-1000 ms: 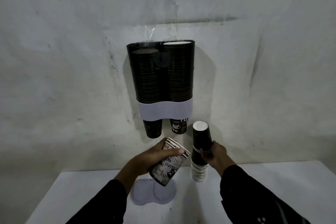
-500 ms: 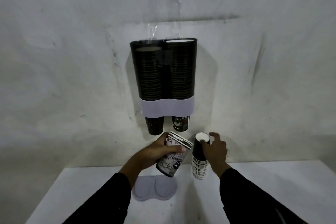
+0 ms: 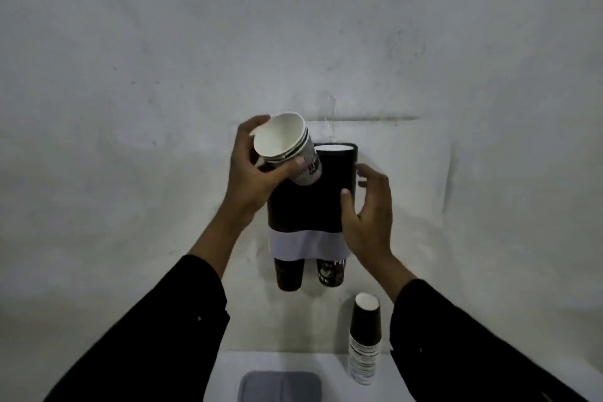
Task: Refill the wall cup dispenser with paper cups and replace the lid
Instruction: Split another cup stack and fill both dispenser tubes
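Lid (image 3: 281, 386) of grey plastic is seen lying flat on the white table (image 3: 332, 378) at the near edge of the view, off the dispenser. Just to its right on the table, an upside-down stack of paper cups (image 3: 364, 338) is stood upright, untouched by either hand. Dark sleeves (image 3: 156, 330) are seen on both forearms, which are raised toward the wall. Farther on, a short nest of cups (image 3: 288, 148) is gripped by the left hand (image 3: 253, 173), fingers curled round its rim and side, thumb pressed on the printed wall; it is tilted, mouth turned toward the camera, base pointed at the dispenser's left column. The right hand (image 3: 370, 212) is held spread and empty, its fingertips (image 3: 346, 197) laid against or just beside the right side of the wall cup dispenser (image 3: 310, 206); contact cannot be confirmed. Farthest, the dispenser is fixed to the grey wall (image 3: 130, 75), with cup bottoms (image 3: 330, 272) protruding below its white band (image 3: 306, 245).
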